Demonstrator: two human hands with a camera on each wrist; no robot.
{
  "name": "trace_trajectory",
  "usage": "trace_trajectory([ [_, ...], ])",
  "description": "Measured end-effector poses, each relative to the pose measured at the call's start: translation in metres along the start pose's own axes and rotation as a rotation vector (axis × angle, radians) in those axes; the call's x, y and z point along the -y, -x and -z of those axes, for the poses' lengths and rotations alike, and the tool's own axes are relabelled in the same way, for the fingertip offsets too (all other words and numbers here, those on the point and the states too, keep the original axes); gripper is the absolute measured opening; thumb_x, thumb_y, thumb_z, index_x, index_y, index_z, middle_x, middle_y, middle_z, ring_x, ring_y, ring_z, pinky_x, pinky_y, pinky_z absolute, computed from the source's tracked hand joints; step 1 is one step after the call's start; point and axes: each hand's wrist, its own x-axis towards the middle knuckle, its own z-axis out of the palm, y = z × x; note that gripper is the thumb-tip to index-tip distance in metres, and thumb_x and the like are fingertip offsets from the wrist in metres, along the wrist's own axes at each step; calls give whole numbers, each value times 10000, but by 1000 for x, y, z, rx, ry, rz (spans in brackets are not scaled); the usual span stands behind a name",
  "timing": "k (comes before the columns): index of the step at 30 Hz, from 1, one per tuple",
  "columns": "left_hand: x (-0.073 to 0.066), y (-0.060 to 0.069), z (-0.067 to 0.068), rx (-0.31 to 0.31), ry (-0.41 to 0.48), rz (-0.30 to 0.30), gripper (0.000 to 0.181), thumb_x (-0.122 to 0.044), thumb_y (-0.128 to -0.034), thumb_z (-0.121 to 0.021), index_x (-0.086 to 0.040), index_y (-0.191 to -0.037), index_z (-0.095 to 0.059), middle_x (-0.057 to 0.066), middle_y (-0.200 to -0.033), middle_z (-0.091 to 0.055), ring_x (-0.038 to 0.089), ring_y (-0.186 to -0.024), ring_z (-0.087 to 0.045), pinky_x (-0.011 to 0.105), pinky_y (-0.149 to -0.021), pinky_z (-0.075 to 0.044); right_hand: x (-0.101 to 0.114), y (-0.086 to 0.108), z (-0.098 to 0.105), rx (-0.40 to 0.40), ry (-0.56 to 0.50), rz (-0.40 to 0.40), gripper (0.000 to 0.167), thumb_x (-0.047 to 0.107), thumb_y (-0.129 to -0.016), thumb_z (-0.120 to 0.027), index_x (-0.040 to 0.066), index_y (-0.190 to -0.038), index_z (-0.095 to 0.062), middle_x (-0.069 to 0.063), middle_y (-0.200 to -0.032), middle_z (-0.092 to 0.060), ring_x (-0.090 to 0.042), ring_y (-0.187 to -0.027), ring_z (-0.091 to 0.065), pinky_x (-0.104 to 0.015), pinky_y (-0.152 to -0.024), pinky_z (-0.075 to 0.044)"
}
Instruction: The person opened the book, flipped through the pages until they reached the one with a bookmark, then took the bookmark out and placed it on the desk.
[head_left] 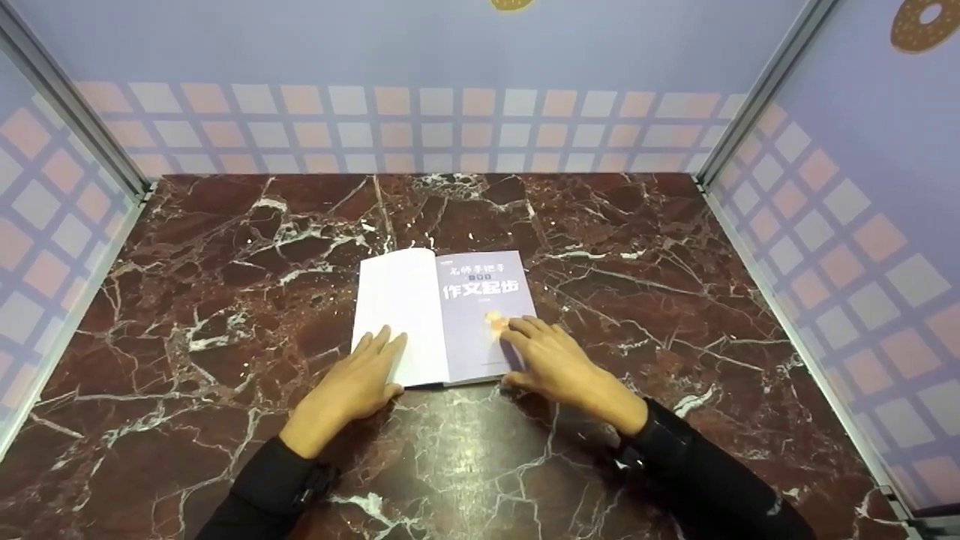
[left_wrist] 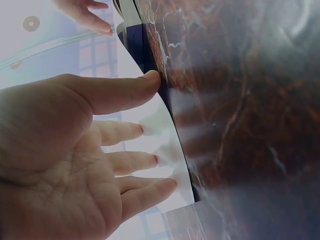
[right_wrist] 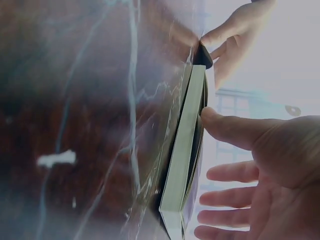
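An open book [head_left: 484,322] lies on the marbled table, a blank white page on its left and a purple title page on its right. My left hand [head_left: 352,382] rests on the white page [left_wrist: 165,120] near its lower left corner, fingers spread, thumb at the bottom edge. On the purple page's lower right lie the fingertips of my right hand [head_left: 555,364], its thumb by the lower corner. In the right wrist view the thumb of that hand [right_wrist: 280,170] touches the edge of the upper pages, above the thick page block [right_wrist: 182,145].
The reddish-brown marbled table [head_left: 225,300] surrounds the book. Checked, light purple panels [head_left: 420,127] stand at the back and on both sides, joined by grey metal posts at the back corners.
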Motion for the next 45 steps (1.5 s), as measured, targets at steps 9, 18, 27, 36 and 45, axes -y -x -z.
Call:
trace_trajectory([
  [9, 3, -1, 4, -1, 22, 1, 751, -121, -966, -691, 29, -1591, -302, 317, -1643, -171, 551, -1491, -177, 663, -1208, -199, -3, 2, 1, 35, -9, 4, 587, 239, -849, -849, 33, -1354, -631, -227, -1468, -544, -418, -1356, -504, -695, -1097, -398],
  [18, 3, -2, 7, 1, 21, -3, 750, -119, -960, -696, 29, -1587, -312, 317, -1641, -185, 549, -1490, -189, 654, -1211, -202, -10, 4, 5, -16, -8, 70, 401, 176, -877, -816, 29, -1236, -715, -205, -1394, -616, -377, -1288, -582, -540, -1070, -498],
  [27, 2, -4, 7, -5, 22, -10, 756, -120, -956, -702, 33, -1585, -313, 315, -1641, -179, 549, -1488, -191, 636, -1221, -187, -12, 4, 8, -115, -50, 126, 73, 138, -949, -727, 98, -899, -762, -14, -840, -674, -243, -819, -693, -442, -702, -606],
  [36, 3, -1, 4, -9, 29, -8, 750, -113, -952, -709, 36, -1579, -327, 318, -1636, -195, 556, -1482, -202, 645, -1215, -198, -10, 5, 3, -180, -65, 64, 218, 148, -940, -736, 127, -738, -659, -37, -767, -707, -256, -738, -705, -470, -643, -602],
  [45, 3, 0, 3, -28, 30, -15, 739, -99, -942, -716, 44, -1567, -348, 326, -1627, -218, 563, -1473, -221, 650, -1208, -219, -9, 5, 1, -228, -11, 61, 146, 187, -901, -776, 159, -761, -744, -35, -824, -756, -228, -762, -718, -459, -658, -612],
])
